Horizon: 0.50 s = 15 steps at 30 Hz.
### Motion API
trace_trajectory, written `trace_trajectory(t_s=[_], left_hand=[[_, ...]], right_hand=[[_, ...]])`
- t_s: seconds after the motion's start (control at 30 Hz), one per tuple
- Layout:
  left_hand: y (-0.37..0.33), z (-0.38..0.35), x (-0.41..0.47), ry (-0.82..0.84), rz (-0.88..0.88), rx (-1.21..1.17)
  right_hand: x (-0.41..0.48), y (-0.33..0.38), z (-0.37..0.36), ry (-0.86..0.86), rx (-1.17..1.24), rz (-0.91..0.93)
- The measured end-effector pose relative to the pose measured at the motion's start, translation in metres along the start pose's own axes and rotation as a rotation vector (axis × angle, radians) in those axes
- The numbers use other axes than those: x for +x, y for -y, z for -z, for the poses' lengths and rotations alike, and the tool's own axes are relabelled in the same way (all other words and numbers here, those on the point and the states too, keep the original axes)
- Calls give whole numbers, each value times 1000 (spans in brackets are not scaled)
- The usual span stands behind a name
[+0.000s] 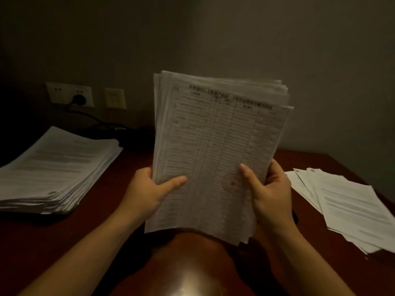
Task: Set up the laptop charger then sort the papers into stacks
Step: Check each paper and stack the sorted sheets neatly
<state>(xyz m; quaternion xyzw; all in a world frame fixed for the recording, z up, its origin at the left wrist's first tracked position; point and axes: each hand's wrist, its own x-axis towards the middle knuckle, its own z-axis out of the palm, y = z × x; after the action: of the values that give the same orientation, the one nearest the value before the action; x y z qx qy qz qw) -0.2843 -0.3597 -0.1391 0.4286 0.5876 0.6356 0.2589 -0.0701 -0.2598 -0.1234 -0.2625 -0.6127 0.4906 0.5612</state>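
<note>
A thick bundle of printed table sheets (215, 146) stands nearly upright above the dark red desk (106, 221), its edges uneven at the top. My left hand (149, 189) grips its left edge, thumb across the front page. My right hand (269, 193) grips the right edge, thumb on the front too. A tall neat stack of papers (53, 169) lies on the desk at the left. A small fanned pile of sheets (346, 206) lies at the right. A black charger plug (79, 99) sits in the wall socket, its cable (102, 122) running down onto the desk.
A second wall plate (115, 98) is beside the socket. A dark shape, hard to make out, fills the far left edge. The desk's polished surface shows a light glare at the bottom centre. The wall stands close behind the desk.
</note>
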Motion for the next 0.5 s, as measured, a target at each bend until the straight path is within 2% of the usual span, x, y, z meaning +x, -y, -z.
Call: trace_trajectory(t_s=[0.23,0.5], left_hand=[[12,-1,-8,142,18,-9],[26,-2,-3,100,0,-17]], right_hand=[[-10,-16,-3,1,-23,-52],[-11,-20,-6,42,39,-54]])
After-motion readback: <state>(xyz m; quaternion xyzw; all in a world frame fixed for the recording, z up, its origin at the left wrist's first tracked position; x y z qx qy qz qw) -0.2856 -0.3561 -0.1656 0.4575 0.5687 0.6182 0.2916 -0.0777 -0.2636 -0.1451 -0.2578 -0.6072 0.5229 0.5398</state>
